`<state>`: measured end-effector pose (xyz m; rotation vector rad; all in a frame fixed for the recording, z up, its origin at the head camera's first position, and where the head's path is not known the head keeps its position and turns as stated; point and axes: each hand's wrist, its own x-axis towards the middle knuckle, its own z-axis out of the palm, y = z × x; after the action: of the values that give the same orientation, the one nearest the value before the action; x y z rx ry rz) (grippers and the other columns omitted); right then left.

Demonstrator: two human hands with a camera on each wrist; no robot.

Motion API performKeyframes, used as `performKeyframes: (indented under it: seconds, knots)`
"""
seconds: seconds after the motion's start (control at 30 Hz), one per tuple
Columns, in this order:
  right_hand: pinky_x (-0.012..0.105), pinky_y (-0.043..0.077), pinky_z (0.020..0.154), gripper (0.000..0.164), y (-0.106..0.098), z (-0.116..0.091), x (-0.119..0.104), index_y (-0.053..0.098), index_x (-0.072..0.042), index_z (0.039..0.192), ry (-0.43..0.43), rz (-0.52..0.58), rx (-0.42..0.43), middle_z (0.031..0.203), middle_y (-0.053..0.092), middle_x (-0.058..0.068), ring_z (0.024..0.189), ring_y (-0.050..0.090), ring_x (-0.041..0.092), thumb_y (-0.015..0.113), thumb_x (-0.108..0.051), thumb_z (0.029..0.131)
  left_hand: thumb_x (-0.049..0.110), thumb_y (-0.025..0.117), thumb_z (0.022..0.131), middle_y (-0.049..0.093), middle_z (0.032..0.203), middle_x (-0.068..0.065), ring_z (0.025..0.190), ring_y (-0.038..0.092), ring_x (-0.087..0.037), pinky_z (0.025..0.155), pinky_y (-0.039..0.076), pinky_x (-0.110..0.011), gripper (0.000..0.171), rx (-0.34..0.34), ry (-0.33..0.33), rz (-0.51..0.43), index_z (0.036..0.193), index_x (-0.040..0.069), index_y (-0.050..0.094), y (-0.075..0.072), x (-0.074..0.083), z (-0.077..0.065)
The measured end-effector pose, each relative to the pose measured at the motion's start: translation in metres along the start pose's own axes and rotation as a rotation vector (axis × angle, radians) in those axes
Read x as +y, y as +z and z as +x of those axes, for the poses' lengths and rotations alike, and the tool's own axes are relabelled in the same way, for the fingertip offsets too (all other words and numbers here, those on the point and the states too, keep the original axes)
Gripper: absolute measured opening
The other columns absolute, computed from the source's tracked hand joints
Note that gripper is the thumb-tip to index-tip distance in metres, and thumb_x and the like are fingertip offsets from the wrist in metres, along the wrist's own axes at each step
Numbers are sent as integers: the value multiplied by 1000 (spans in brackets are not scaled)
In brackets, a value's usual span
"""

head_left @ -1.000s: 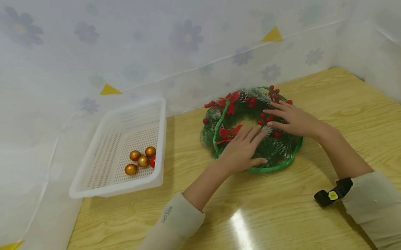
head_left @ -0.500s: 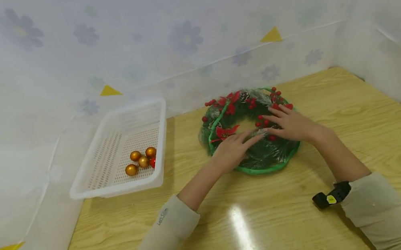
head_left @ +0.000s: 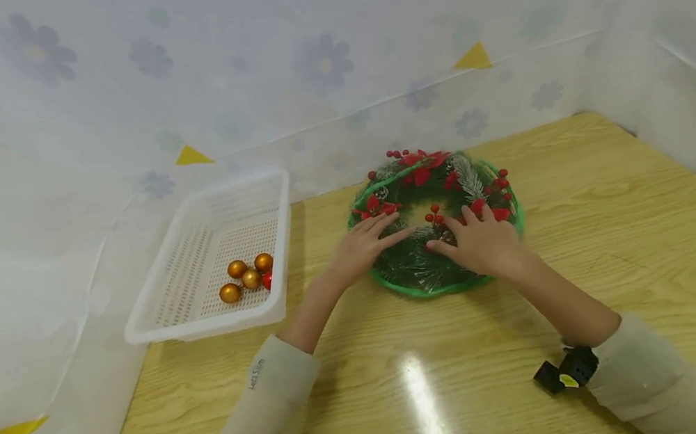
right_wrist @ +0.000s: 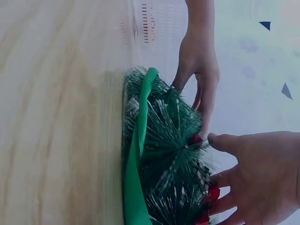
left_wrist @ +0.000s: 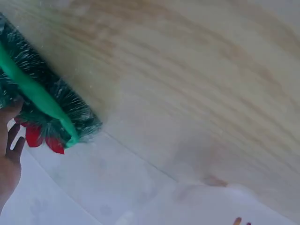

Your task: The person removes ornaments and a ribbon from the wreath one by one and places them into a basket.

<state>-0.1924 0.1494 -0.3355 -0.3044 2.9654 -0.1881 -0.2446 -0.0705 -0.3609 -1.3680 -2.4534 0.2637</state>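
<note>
A green Christmas wreath (head_left: 415,263) with red poinsettias, berries, pine cones and frosted sprigs lies on the table. A green ribbon (right_wrist: 134,187) runs around its outer edge. My left hand (head_left: 357,247) rests on the wreath's left side, fingers spread and fairly straight over a red flower. On the right side, my right hand (head_left: 482,242) touches the wreath with spread fingers, thumb near the berries at the front. In the right wrist view both hands sit at the wreath's top, its needles between them. Only part of the left hand (left_wrist: 8,173) shows in the left wrist view.
A white perforated plastic basket (head_left: 207,325) stands at the left with several gold baubles (head_left: 251,279) and a red bauble (head_left: 267,280) in it. A floral sheet (head_left: 331,107) hangs behind and beside the wooden table (head_left: 365,397).
The wreath has turned clockwise, its upper flower shifting right and the ribbon settling toward the rim. My left hand has moved left and my right hand closer in and lower.
</note>
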Motion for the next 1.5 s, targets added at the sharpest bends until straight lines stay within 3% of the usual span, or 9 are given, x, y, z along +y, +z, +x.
performKeyframes:
  seconds: [0.13,0.23,0.3,0.43,0.67,0.93,1.27,1.37,1.5]
  knots:
    - [56,32,71,74,-6,2,2,35,-8,125,-20,24,127,122,34,22,105,31,43,26,-62,76,-1,55,75,14,134,-5,120,15,-21,93,22,-34,71,-70,-21,-174,131,24,21,-14,-3,-8]
    - [52,32,76,63,-9,7,14,42,-6,120,-107,21,279,117,40,20,101,36,40,39,-53,79,13,56,76,6,136,-1,121,6,-19,95,16,-35,70,-139,-67,-368,132,21,16,-26,1,-9]
    - [52,26,82,60,-6,14,25,43,-8,120,-188,-3,349,120,35,20,107,29,39,44,-50,78,30,55,77,5,136,-1,122,2,-18,96,12,-35,70,-161,-83,-418,132,19,15,-31,8,-6]
    - [52,14,89,62,6,25,45,39,-12,124,-293,-30,330,131,18,19,116,12,39,42,-52,77,53,41,77,8,135,-4,122,0,-21,96,7,-34,73,-168,-62,-287,133,16,13,-23,27,9]
    - [54,14,87,68,12,24,50,28,-10,129,-269,2,172,133,11,18,117,10,39,33,-56,79,49,41,77,2,136,-2,121,6,-23,96,9,-36,70,-180,-82,-106,133,23,8,-6,40,22]
    - [57,26,78,73,4,12,28,27,-6,129,-165,-79,112,129,18,24,110,22,44,25,-60,78,36,53,76,11,135,-1,121,5,-21,96,11,-35,62,-97,-68,-65,130,26,24,-5,30,18]
    - [53,38,65,82,-4,-5,-4,24,-6,130,-138,-58,47,126,20,27,103,31,45,25,-66,73,14,61,75,12,135,-3,121,8,-23,96,10,-34,64,-134,-72,110,128,25,28,3,4,12]
    - [51,39,64,79,-9,-8,-5,27,-6,129,-165,-1,93,124,28,25,98,40,42,31,-63,74,8,58,76,12,135,-4,121,10,-23,95,16,-34,66,-109,-73,83,130,23,23,4,-1,8]
    - [46,40,66,64,-19,-4,5,39,-8,122,-219,108,266,112,46,19,89,49,33,38,-54,78,0,49,80,16,133,-7,120,15,-23,93,22,-30,63,-20,-139,-172,132,14,16,1,2,5]
